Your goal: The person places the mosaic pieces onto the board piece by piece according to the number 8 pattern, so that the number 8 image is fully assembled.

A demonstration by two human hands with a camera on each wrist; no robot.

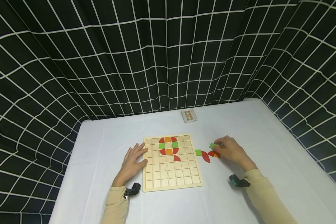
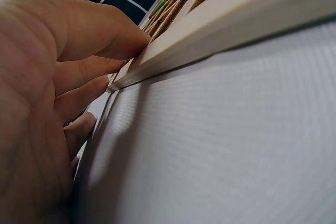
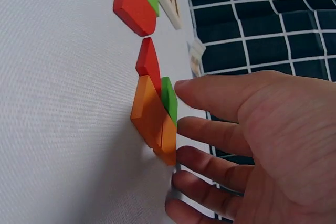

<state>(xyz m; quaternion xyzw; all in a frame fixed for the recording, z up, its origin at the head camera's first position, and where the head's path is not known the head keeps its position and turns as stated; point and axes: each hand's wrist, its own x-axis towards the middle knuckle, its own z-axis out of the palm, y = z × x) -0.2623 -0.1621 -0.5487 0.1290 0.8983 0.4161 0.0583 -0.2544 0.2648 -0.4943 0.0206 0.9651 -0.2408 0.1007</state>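
A pale wooden grid board lies on the table. Red, orange and green pieces form a ring in its upper cells, with a red quarter-round piece just below. My left hand rests at the board's left edge, thumb and fingertips touching the rim. To the right of the board, my right hand is over a small group of loose pieces. Its thumb and fingertips are beside a green square and orange pieces; whether they touch is unclear. A red piece lies beside these.
Between the board and the right hand lie another green square and a red leaf-shaped form. A card with a coloured pattern sits near the table's back edge. Dark curtains with white grid lines surround the white-covered table.
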